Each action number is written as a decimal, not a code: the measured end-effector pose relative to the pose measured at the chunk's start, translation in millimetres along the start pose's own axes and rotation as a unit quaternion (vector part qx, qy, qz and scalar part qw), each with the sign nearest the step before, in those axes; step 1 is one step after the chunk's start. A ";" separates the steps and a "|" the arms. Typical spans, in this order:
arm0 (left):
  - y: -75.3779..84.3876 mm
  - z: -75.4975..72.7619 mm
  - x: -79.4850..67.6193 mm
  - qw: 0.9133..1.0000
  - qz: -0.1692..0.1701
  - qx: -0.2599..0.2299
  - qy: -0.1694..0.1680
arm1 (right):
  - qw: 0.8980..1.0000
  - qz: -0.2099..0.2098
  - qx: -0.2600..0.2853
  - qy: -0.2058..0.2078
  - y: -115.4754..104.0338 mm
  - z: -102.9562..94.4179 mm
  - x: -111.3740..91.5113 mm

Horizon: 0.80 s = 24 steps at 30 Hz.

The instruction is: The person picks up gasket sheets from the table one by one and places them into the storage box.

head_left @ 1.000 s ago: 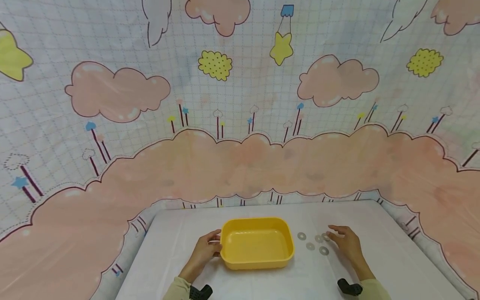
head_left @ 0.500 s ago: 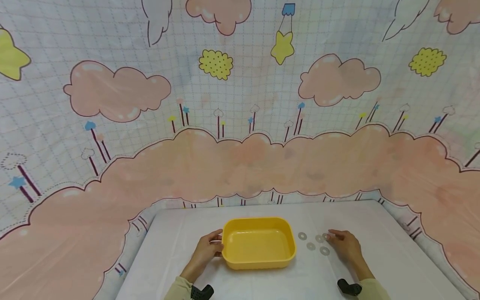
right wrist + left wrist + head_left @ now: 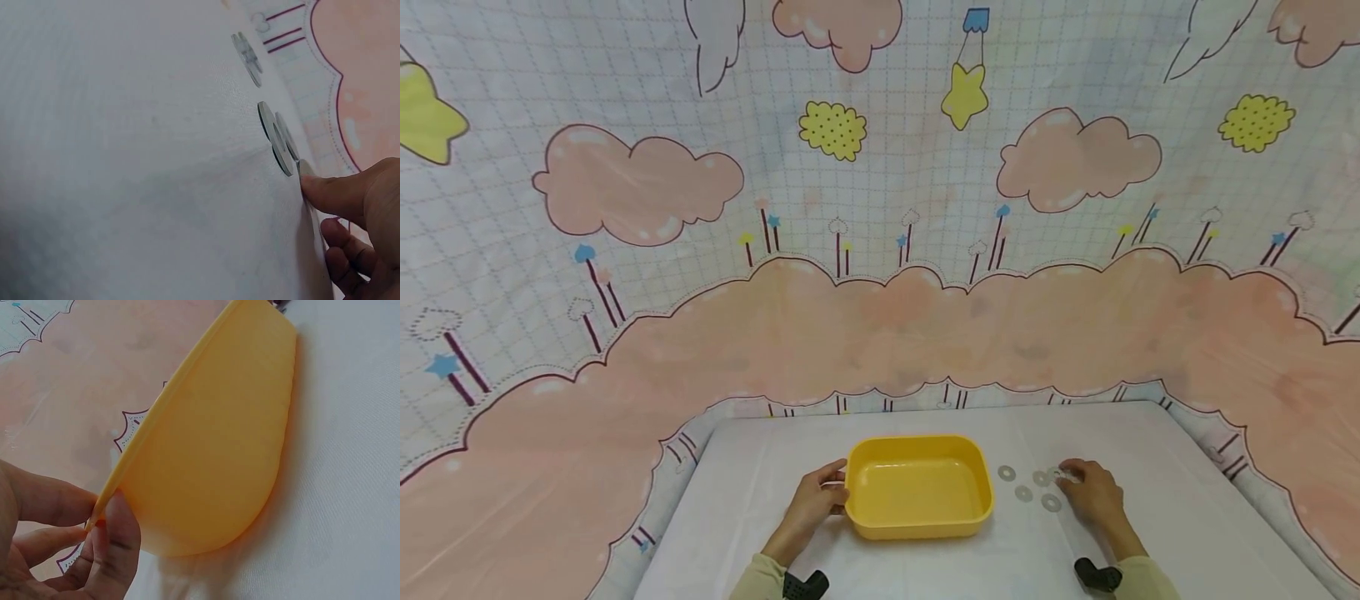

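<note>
A yellow plastic tub (image 3: 917, 531) stands on the table with nothing inside it. My left hand (image 3: 808, 502) pinches its left rim between thumb and fingers, seen close in the left wrist view, where the tub's side wall (image 3: 212, 444) fills the middle. Right of the tub, my right hand (image 3: 1096, 496) has thumb and forefinger closed at a flat grey metal washer (image 3: 305, 167), mostly hidden by the thumb. More washers lie flat beside it: one by the tub (image 3: 1007, 467), another nearest the front (image 3: 1047, 507), and others between.
A white cloth covers the table (image 3: 760, 450). Behind and around it hangs a curtain (image 3: 865, 342) printed with clouds and stars. A black strap-like piece (image 3: 1097, 575) sits at my right wrist, and a similar black piece (image 3: 806, 586) at the left.
My right hand's fingers have come down and closed at the far right washer. My left hand keeps its hold on the tub rim.
</note>
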State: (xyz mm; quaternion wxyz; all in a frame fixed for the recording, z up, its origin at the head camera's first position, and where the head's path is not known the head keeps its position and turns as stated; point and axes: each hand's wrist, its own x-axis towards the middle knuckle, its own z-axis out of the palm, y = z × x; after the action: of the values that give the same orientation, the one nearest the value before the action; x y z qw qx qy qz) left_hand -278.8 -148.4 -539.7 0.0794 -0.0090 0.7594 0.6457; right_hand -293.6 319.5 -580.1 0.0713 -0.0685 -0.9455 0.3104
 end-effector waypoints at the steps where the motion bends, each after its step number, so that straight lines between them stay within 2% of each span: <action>1: 0.3 0.2 -0.6 1.000 -0.001 0.001 0.000 | 1.000 0.001 0.006 0.003 0.1 -0.1 -0.2; 9: 1.4 0.5 -2.6 1.000 -0.007 0.004 0.004 | 0.997 0.011 0.062 0.034 0.8 -1.4 -4.7; 15: -1.3 1.6 -4.6 1.000 -0.006 0.004 0.002 | 0.997 0.012 0.069 0.043 -1.7 -5.0 -7.9; 24: 0.5 3.3 -9.4 1.000 -0.011 0.009 0.007 | 0.990 -0.029 0.088 0.102 -25.4 -16.5 -14.5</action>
State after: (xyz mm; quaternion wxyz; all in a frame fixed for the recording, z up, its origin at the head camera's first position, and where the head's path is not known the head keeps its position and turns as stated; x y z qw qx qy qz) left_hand -269.3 -146.0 -538.4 0.0814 -0.0212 0.7657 0.6376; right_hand -278.6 306.2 -553.2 0.1820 -0.0661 -0.9037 0.3819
